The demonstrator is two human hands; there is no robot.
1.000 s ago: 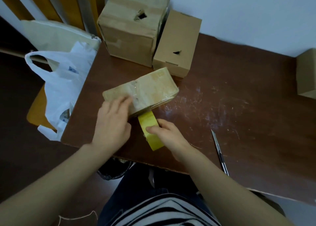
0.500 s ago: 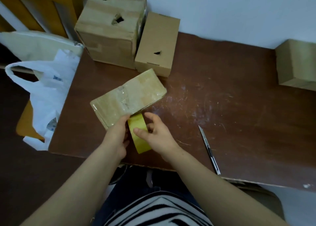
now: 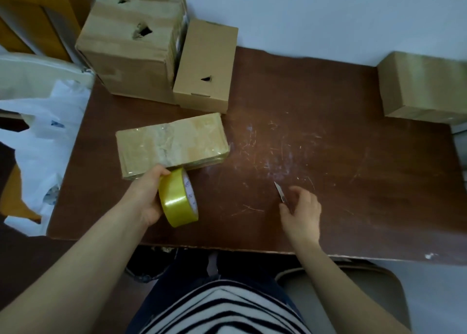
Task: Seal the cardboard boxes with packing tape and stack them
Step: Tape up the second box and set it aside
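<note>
1. Your left grip (image 3: 145,199) is wrapped round the yellow tape roll (image 3: 177,198). You hold the roll on edge, right at the near side of the flat box (image 3: 171,144). That box lies on the surface (image 3: 328,156), its top already glossy with tape.
2. Your right grip (image 3: 302,212) curls over the handle of the knife (image 3: 281,192). Only the blade shows, pointing away from you, well apart from the roll.
3. The step in hand looks like cutting the tape free. I cannot make out the strip between roll and box, so draw the roll back gently until the strip is taut.
4. Bring the blade to the strip close to the box's near edge. Slice away from your left fingers, which sit just beside the likely cut.
5. Keep the roll steady so the box does not skid.
6. Press the loose end flat, then stack the box with the big box (image 3: 129,47) or the plain box (image 3: 204,65) at the far side.
</note>
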